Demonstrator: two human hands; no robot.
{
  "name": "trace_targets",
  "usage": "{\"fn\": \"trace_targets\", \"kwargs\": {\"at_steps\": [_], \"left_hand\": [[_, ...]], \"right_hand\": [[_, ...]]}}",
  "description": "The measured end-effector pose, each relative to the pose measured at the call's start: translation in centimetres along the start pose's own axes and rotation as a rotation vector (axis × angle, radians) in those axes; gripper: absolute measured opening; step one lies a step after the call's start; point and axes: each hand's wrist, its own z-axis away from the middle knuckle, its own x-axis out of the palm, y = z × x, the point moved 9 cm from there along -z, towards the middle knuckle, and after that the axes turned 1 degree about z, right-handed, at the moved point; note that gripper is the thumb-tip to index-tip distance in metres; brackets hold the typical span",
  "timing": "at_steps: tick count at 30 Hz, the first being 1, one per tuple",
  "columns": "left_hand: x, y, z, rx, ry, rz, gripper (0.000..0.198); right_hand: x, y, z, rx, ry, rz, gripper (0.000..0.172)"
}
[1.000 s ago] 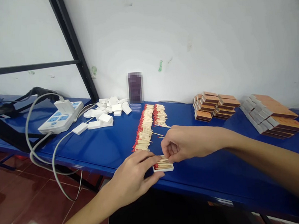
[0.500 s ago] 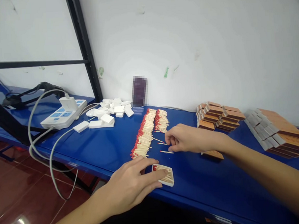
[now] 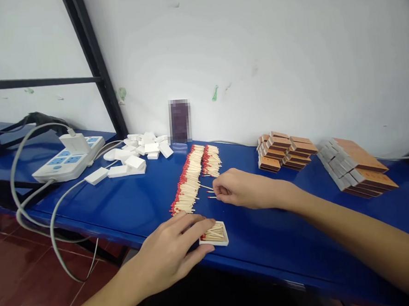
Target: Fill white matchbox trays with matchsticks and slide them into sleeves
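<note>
1. Right hand (image 3: 233, 189), narrowly pinched at loose matches (image 3: 210, 192), seems mid-pickup; cannot tell if gripping
2. Left hand (image 3: 177, 240) holds the tray (image 3: 219, 243) on the blue table (image 3: 286, 240)
3. Lifting likely needs a fine pinch

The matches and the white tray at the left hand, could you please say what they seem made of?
Matches: probably wood, dull, from their pale, straight sticks.
Tray: perhaps card, matt, given its plain, thin walls, though plastic is possible.

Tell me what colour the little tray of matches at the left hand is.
White. The tray shows best in the head view.
</note>
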Motion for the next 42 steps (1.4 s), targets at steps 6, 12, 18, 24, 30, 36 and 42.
{"fn": "trace_targets", "kwargs": {"at_steps": [6,12,18,24,30,36,42], "left_hand": [[0.0,0.3,0.3,0.041,-0.023,-0.030,0.023],[0.0,-0.3,0.2,-0.021,0.008,0.033,0.035],[-0.1,-1.4,0.3,-0.142,0.023,0.112,0.052],[-0.2,-1.4,0.1,-0.140,0.031,0.161,0.024],[-0.1,-2.2,0.1,-0.247,0.068,0.119,0.036],[-0.3,-1.5,-0.1,-0.150,0.079,0.129,0.026],[-0.2,-1.0,0.0,-0.065,0.063,0.128,0.016]], "right_hand": [[1.2,1.6,1.7,0.099,0.375,0.007,0.010],[1.9,2.1,2.1,0.092,0.433,-0.071,0.014],[2.3,1.7,2.9,0.115,0.385,0.005,0.013],[2.3,0.7,3.7,0.088,0.367,0.012,0.015],[1.9,-2.8,5.1,0.004,0.352,-0.165,0.013],[1.4,-3.7,5.5,-0.068,0.436,-0.279,0.015],[0.6,1.6,2.4,0.102,0.573,-0.166,0.019]]}}
